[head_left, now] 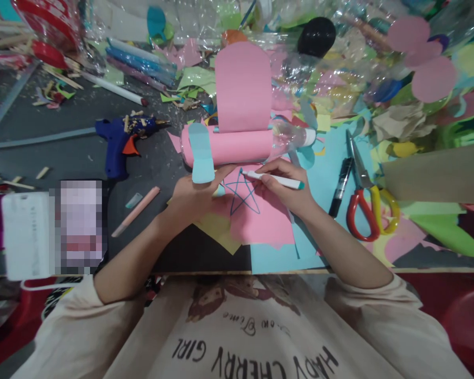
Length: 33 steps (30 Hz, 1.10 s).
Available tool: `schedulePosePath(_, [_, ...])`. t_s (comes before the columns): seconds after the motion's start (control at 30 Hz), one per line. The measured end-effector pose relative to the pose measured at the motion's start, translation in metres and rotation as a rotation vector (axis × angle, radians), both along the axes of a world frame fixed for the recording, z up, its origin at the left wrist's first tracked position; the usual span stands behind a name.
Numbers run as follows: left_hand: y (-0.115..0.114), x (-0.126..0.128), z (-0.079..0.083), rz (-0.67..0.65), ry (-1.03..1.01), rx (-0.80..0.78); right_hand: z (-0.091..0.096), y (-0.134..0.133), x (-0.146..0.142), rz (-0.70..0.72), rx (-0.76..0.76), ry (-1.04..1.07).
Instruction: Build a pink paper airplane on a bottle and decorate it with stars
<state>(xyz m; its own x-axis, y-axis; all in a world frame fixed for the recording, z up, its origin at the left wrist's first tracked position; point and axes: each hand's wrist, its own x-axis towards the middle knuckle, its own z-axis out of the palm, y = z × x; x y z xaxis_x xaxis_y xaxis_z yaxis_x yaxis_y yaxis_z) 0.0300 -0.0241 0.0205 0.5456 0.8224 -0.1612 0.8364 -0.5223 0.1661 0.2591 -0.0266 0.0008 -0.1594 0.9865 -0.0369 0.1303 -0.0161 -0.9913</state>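
My right hand [286, 187] is closed on a white marker with a teal cap [276, 180], its tip touching a pink sheet of paper [260, 218]. A blue star outline [243, 195] is drawn on that sheet. My left hand [197, 197] lies on the sheet's left edge with its fingers flat, holding it down. Just beyond the hands lies a plastic bottle wrapped in pink paper [237, 145], with light-blue and pink paper pieces stuck to it.
Red-and-yellow scissors [365, 197] and a black marker [341, 185] lie to the right on light-blue paper. A blue glue gun [122, 139] and a pink pen [136, 211] lie to the left. A white phone [27, 234] is at the near left. Paper scraps and plastic wrap crowd the far side.
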Motion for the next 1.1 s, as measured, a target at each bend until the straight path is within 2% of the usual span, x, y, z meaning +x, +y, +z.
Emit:
schedulePosePath(0.2, [0.001, 0.001, 0.001, -0.008, 0.033, 0.021, 0.001, 0.001, -0.001, 0.029, 0.088, -0.051])
schedulePosePath(0.6, [0.003, 0.001, -0.004, 0.001, 0.016, 0.022, 0.002, 0.001, 0.000, 0.037, 0.091, -0.101])
schedulePosePath(0.87, [0.000, 0.004, 0.011, -0.010, 0.065, 0.031, 0.003, 0.000, 0.001, 0.050, 0.070, -0.121])
schedulePosePath(1.1, [0.002, 0.003, 0.003, 0.022, 0.003, -0.008, 0.000, 0.000, 0.001, 0.026, 0.072, -0.097])
